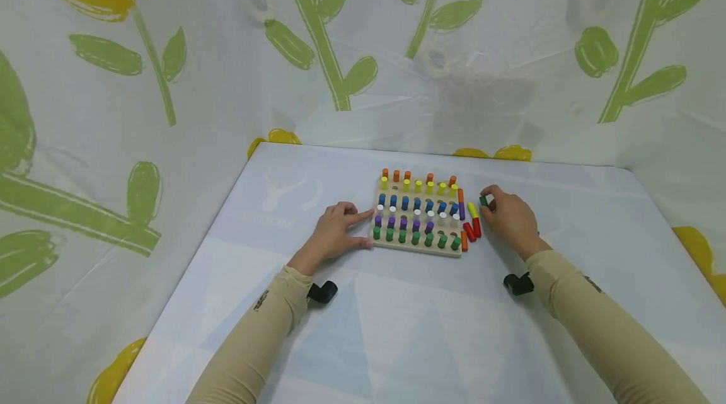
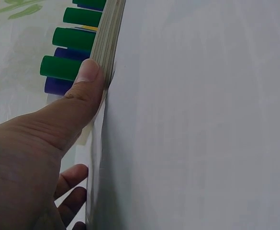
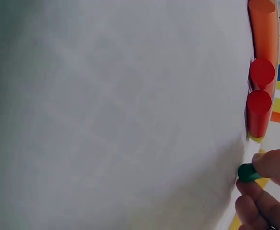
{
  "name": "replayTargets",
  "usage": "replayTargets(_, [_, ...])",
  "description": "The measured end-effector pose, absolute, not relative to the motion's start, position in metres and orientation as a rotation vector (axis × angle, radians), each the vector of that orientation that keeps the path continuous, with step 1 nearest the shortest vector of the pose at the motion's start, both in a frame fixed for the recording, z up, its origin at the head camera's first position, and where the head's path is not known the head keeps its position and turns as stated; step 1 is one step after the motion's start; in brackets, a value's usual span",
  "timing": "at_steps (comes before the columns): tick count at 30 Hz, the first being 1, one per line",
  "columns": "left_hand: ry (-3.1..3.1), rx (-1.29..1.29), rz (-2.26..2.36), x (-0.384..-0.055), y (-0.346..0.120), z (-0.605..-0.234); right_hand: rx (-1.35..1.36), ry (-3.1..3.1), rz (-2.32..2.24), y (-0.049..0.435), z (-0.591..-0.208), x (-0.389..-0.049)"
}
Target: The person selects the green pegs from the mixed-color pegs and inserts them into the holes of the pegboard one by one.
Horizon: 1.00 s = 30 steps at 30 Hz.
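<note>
A wooden pegboard holds rows of upright orange, yellow, blue, white, purple and green pegs, with a few holes bare. Against its left edge rest the thumb and forefinger of my left hand, spread apart. The left wrist view has the thumb on the board's edge beside a green peg. To the right of the board, my right hand pinches a loose green peg between thumb and forefinger, close to the table.
Loose pegs lie along the board's right side: a yellow one, red ones, a purple one and orange ones. The white table meets a flower-printed curtain at its back and left.
</note>
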<state>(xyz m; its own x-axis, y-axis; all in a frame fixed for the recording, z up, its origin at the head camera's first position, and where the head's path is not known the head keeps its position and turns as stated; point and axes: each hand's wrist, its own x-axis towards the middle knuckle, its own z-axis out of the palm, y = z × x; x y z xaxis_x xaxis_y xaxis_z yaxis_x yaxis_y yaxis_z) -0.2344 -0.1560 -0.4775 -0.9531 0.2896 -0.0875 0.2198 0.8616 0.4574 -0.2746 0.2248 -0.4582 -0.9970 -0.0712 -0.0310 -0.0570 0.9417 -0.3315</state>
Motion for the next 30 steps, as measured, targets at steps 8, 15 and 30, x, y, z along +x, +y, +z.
replayTargets(8, [2.891,0.406,0.675,-0.234,-0.156,-0.478,-0.056,3.053,-0.603,0.228,-0.458,-0.269])
replayTargets(15, [2.899,0.411,0.670,-0.235,-0.156,-0.480,-0.058,3.076,-0.640,0.231,-0.459,-0.264])
replayTargets(30, [2.898,0.453,0.682,-0.235,-0.157,-0.480,-0.081,3.117,-0.664,0.233,-0.460,-0.257])
